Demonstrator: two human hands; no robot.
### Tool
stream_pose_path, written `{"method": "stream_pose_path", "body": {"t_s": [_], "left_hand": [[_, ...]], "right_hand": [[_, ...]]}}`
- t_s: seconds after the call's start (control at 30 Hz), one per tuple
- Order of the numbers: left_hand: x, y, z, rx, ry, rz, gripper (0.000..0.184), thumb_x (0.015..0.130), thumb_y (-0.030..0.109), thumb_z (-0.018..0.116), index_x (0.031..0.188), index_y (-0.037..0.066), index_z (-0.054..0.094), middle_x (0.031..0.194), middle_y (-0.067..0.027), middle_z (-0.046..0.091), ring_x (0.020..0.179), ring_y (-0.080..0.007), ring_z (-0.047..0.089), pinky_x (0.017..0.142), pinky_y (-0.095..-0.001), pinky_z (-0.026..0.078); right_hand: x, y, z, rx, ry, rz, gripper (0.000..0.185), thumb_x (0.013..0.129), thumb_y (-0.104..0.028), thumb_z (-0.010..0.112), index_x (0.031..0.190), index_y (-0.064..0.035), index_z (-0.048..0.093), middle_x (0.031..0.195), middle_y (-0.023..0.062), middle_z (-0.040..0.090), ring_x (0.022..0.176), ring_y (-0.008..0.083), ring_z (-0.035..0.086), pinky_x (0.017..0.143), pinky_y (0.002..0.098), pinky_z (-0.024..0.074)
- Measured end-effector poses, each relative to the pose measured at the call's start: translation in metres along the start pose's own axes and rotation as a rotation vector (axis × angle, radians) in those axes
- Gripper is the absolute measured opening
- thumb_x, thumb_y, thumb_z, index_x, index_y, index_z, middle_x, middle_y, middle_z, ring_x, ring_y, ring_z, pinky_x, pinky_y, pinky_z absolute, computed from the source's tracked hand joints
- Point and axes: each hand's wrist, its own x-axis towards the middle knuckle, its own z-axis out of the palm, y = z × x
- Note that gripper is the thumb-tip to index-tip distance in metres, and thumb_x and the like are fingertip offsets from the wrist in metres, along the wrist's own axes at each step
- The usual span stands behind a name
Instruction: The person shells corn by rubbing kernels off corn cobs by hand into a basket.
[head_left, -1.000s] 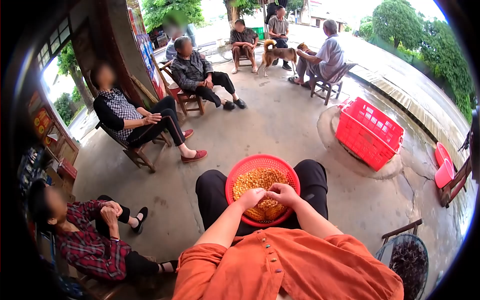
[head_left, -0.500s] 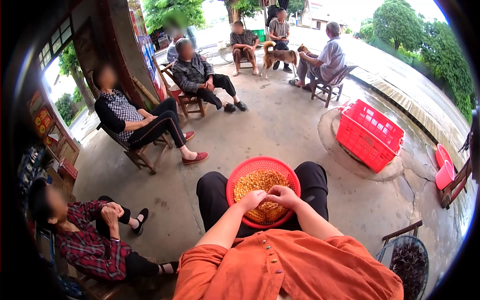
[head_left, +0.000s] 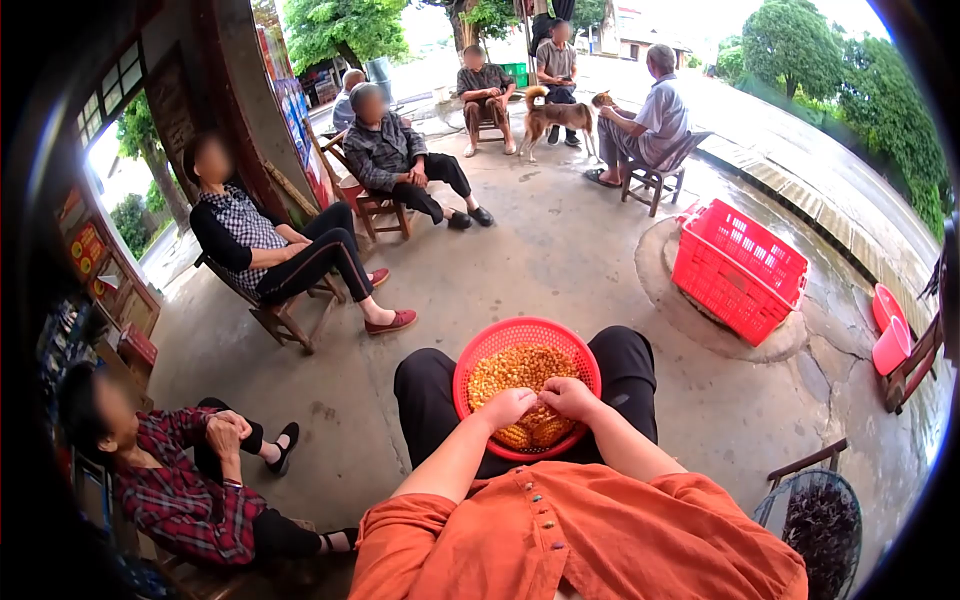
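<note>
A round red basket (head_left: 463,372) with a perforated rim rests on my lap between my knees. Loose yellow-orange corn kernels (head_left: 520,366) fill its far part, and corn cobs (head_left: 530,434) lie at its near side. Above the corn, my left hand (head_left: 510,407) and my right hand (head_left: 568,397) meet with their fingers curled together. Whatever is between the fingertips is too small and hidden to name.
Several people sit on wooden chairs at the left and back. A brown dog (head_left: 555,118) stands by a seated person at the back. Red crates (head_left: 738,270) are on the floor at the right, pink basins (head_left: 890,348) beyond, and a dark-filled net basket (head_left: 818,530) lower right.
Both hands have shifted slightly toward me over the basket, still together. The dog has raised its head, and the person behind the grey-shirted one has leaned forward.
</note>
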Motion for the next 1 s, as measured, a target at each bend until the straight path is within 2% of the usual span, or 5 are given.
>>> {"method": "stream_pose_path", "body": {"t_s": [0.23,0.33,0.5,0.8,1.0], "left_hand": [[-0.009,0.028,-0.012,-0.629,0.099,-0.158,0.020,0.098,0.025,0.044,0.089,0.009,0.053,0.070,0.0022,0.048,0.061,-0.0090,0.045,0.055,-0.0246,0.039],[-0.009,0.028,-0.013,-0.523,0.141,-0.163,0.020,0.099,0.026,0.043,0.091,0.010,0.051,0.071,0.0016,0.047,0.060,-0.0094,0.043,0.054,-0.0247,0.038],[-0.007,0.024,-0.011,-0.517,0.096,-0.160,0.021,0.098,0.029,0.047,0.093,0.010,0.053,0.074,0.0015,0.051,0.063,-0.0083,0.046,0.056,-0.0238,0.039],[-0.006,0.022,-0.008,-0.465,0.036,-0.174,0.025,0.095,0.027,0.057,0.109,0.007,0.057,0.088,0.0016,0.060,0.075,-0.0062,0.055,0.065,-0.0216,0.046],[-0.004,0.016,-0.011,-0.442,0.085,-0.189,0.026,0.094,0.026,0.057,0.108,0.005,0.056,0.087,-0.0014,0.060,0.069,-0.0099,0.059,0.066,-0.0244,0.048]], "right_hand": [[0.006,0.011,0.008,0.246,0.086,-0.100,0.021,0.085,-0.007,0.059,0.105,-0.0025,0.062,0.090,0.0070,0.065,0.087,0.0122,0.061,0.079,0.0267,0.0486],[0.004,0.009,0.004,0.507,-0.047,-0.080,0.030,0.086,-0.004,0.060,0.115,-0.0026,0.057,0.099,0.0048,0.064,0.091,0.0113,0.060,0.083,0.0262,0.0481],[0.004,0.010,0.007,0.458,-0.086,-0.098,0.030,0.089,-0.011,0.064,0.117,-0.0036,0.056,0.098,0.0030,0.063,0.091,0.0096,0.059,0.081,0.0248,0.0485],[0.001,0.000,0.004,0.377,0.059,-0.061,0.028,0.089,-0.015,0.066,0.112,-0.0021,0.058,0.096,0.0027,0.062,0.087,0.0091,0.059,0.077,0.0249,0.0489],[-0.003,-0.053,-0.025,0.245,0.331,-0.301,0.027,0.085,-0.006,0.064,0.111,-0.0020,0.058,0.093,0.0048,0.061,0.081,0.0122,0.058,0.076,0.0261,0.0483]]}}
